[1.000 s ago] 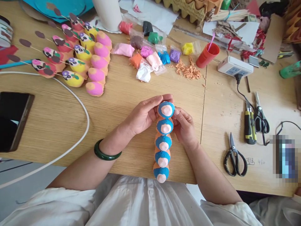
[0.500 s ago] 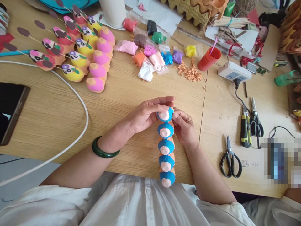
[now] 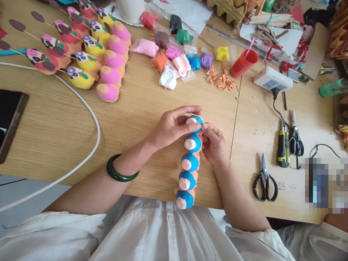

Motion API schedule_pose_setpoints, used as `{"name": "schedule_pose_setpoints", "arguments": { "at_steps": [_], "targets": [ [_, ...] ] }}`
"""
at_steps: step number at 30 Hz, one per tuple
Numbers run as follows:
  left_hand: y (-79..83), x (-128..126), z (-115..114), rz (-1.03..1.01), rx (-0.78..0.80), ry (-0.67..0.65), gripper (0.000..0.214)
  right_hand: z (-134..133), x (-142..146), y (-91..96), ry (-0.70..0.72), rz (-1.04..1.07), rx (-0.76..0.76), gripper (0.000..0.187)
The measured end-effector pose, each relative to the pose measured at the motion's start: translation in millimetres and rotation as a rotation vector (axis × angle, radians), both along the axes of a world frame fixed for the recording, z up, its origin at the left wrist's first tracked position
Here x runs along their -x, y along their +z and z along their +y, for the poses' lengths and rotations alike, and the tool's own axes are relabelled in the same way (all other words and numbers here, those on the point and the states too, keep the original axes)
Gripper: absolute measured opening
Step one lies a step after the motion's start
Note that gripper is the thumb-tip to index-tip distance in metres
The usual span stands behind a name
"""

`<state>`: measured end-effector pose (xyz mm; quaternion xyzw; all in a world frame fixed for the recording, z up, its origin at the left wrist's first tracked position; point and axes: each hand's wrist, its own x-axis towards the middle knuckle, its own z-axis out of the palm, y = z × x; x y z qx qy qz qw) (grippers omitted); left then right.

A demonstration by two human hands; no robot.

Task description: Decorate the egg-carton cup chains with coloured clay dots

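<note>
A strip of egg-carton cups (image 3: 189,162) stands upright in front of me, each cup covered with blue clay and a pale pink round patch. My left hand (image 3: 172,126) grips its top end, thumb across the front of the top cup and fingers stretched over behind it. At the right edge of that same cup, my right hand (image 3: 215,144) pinches with thumb and index finger, its other fingers curled. The right fingertips press against the blue clay; whether a small piece is between them I cannot make out. The back of the strip is hidden.
Decorated carton strips (image 3: 110,74) stand at the upper left. Bags of coloured clay (image 3: 168,76), orange shreds (image 3: 221,80) and a red cup (image 3: 244,62) lie beyond my hands. A power strip (image 3: 272,79), scissors (image 3: 265,181) and a cutter (image 3: 283,148) are right; a white cable (image 3: 98,127) curves left.
The strip has tilted, its top leaning right and its lower end swinging left, and has turned a little. My left thumb has slid lower on the top cup. Both hands keep their hold.
</note>
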<state>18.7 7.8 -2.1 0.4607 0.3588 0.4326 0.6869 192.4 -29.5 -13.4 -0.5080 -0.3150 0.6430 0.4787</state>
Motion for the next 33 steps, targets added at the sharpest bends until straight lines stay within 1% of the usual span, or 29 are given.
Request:
{"name": "schedule_pose_setpoints", "arguments": {
  "at_steps": [2,4,8,10,12,16,19,20,23,25,27,28,31,33],
  "targets": [
    [-1.8,0,0,0.07,-0.126,0.026,0.05,1,-2,-3.0,-0.005,0.02,0.002,0.06],
    [-3.8,0,0,0.103,-0.208,0.041,0.047,1,-3,-5.5,-0.005,0.059,0.02,0.058],
    [-6.1,4,2,0.161,-0.301,-0.012,0.05,1,-2,-6.2,-0.007,0.183,0.102,0.046],
    [-6.6,6,4,0.223,-0.344,-0.002,0.047,1,-2,-5.2,-0.026,0.22,0.114,0.041],
    [-7.0,7,5,0.227,-0.367,-0.004,0.045,1,-2,-4.4,-0.035,0.24,0.121,0.037],
    [-8.1,10,9,0.109,-0.358,-0.076,0.047,2,-4,-3.8,-0.003,0.27,0.172,0.031],
    [-8.9,12,12,0.109,-0.348,-0.069,0.037,2,-3,-0.3,-0.001,0.298,0.201,0.028],
    [-8.9,13,13,0.095,-0.344,-0.069,0.036,2,-2,1.7,0.003,0.306,0.208,0.028],
    [-7.0,14,13,0.016,-0.293,-0.118,0.048,-1,1,7.7,0.058,0.279,0.217,0.031],
    [-4.4,14,13,-0.004,-0.257,-0.139,0.048,-2,1,9.5,0.088,0.198,0.179,0.033],
    [-1.6,14,12,0.013,-0.245,-0.11,0.042,-2,1,8.8,0.103,0.11,0.144,0.037],
    [-0.6,13,12,0.027,-0.241,-0.093,0.043,-1,0,7.8,0.104,0.085,0.137,0.038],
    [-1.5,13,14,0.071,-0.204,-0.025,0.061,3,-4,5.2,0.06,0.073,0.124,0.043],
    [-6.3,15,19,0.094,-0.173,0.093,0.064,7,-8,5.8,0.009,0.024,0.073,0.047]
  ]
}}
